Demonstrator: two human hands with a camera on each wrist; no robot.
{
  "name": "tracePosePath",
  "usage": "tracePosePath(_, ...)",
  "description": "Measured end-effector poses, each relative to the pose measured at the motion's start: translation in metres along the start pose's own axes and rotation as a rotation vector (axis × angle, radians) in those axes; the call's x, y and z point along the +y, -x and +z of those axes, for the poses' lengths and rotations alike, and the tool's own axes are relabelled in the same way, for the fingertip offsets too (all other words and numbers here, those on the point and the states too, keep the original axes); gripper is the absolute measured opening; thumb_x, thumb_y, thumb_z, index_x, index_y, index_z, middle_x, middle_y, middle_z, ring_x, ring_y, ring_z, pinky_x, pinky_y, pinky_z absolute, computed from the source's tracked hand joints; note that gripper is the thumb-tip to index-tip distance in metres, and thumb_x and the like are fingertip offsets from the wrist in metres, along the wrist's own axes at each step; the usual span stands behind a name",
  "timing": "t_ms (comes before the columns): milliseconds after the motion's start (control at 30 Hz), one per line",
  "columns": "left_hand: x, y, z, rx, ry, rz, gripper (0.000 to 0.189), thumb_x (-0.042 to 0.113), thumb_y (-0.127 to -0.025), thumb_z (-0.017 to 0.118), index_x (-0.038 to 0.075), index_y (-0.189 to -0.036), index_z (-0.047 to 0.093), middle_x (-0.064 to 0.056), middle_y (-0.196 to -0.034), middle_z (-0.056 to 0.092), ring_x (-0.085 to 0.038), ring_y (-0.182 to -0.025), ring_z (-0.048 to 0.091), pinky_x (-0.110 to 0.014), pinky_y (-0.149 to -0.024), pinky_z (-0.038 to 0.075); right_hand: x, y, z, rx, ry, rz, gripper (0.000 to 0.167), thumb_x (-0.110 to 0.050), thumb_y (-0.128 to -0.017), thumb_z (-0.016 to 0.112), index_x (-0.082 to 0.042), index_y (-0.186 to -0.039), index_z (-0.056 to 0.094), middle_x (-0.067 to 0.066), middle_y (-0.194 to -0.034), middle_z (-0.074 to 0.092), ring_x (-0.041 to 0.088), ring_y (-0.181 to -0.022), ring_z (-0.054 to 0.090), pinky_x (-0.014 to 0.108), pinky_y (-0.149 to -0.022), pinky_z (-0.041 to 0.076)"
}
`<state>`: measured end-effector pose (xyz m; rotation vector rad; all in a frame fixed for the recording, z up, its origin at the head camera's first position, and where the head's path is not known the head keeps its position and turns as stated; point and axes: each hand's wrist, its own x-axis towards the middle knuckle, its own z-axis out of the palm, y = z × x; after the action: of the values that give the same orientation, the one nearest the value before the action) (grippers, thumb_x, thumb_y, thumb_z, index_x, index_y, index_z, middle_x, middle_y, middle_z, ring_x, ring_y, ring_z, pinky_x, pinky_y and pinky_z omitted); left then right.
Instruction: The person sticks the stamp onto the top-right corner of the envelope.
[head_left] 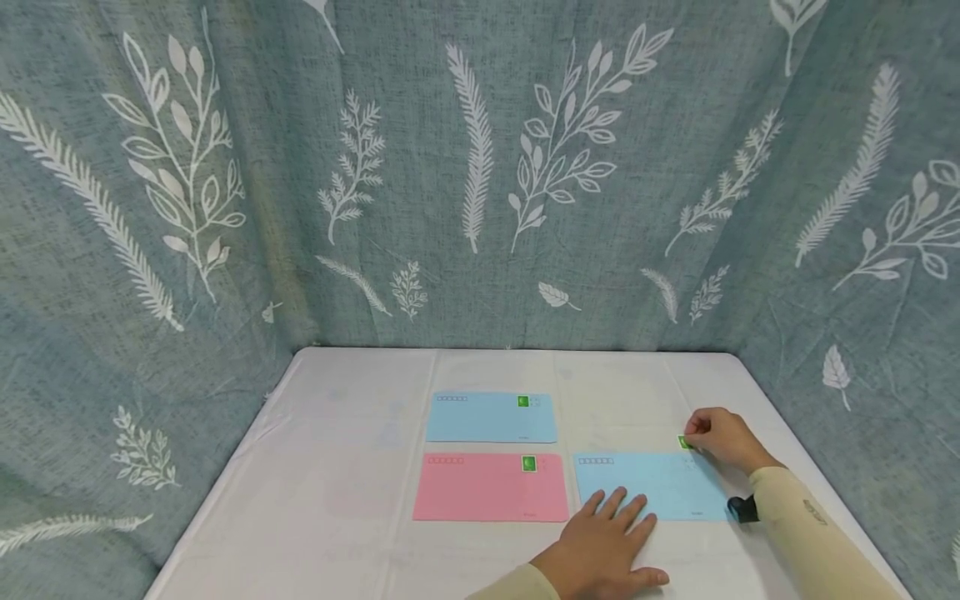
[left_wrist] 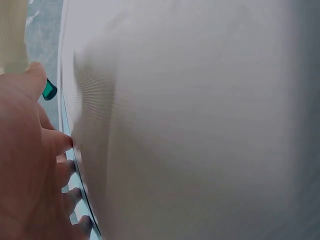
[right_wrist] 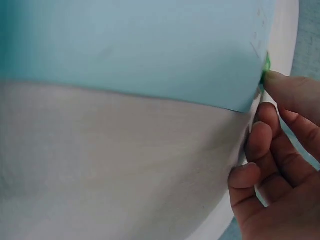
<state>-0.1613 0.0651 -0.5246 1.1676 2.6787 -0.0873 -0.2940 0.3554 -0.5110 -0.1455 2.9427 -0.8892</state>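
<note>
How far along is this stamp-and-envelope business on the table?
Two envelopes look finished: the far blue envelope and the pink envelope each show a green stamp in the top right corner. The third is in hand: the left hand presses flat on the near blue envelope, while the right hand pinches a green stamp at its top right corner. What seems left is seating that stamp.

Matt paper envelope, cloth-covered table
</note>
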Motion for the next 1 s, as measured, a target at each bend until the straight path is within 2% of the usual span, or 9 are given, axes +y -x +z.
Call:
tracePosePath(267,0.0,0.002,0.0,0.009,-0.016,0.001,0.079,0.079,-0.106,0.013,0.039,-0.174,0.022,0.017,-0.178,0.013,-0.011,-0.164,0.012,-0.035,-0.128,0.019,-0.005,0.001,-0.002,0.004,0.005,-0.001,0.007,-0.006,-0.099,0.076,-0.004,-0.094,0.072,0.004,-0.085,0.065,0.023,-0.08,0.059,0.04,-0.072,0.051)
tracePosePath(467,0.0,0.002,0.0,0.015,-0.018,-0.005,0.079,0.079,-0.106,0.012,0.039,-0.173,0.023,0.017,-0.178,0.014,-0.011,-0.164,0.013,-0.036,-0.128,0.019,-0.004,-0.001,-0.003,-0.016,0.01,-0.008,0.011,-0.004,-0.098,0.074,-0.006,-0.088,0.072,0.004,-0.082,0.065,0.022,-0.077,0.058,0.039,-0.07,0.05)
tracePosePath(700,0.001,0.002,-0.001,0.018,-0.029,0.0,0.079,0.079,-0.106,0.012,0.039,-0.173,0.025,0.016,-0.178,0.015,-0.011,-0.164,0.014,-0.036,-0.128,0.02,-0.006,0.0,-0.003,-0.006,0.037,-0.006,0.008,-0.006,-0.098,0.077,-0.004,-0.093,0.071,0.004,-0.084,0.065,0.022,-0.078,0.059,0.039,-0.071,0.051)
tracePosePath(1000,0.002,0.002,0.0,0.023,-0.026,-0.01,0.079,0.078,-0.106,0.013,0.039,-0.173,0.027,0.017,-0.178,0.017,-0.011,-0.163,0.015,-0.036,-0.128,0.02,-0.012,0.001,-0.003,0.005,0.075,-0.064,0.014,-0.003,-0.096,0.077,-0.007,-0.084,0.073,0.001,-0.077,0.064,0.021,-0.075,0.057,0.039,-0.071,0.049)
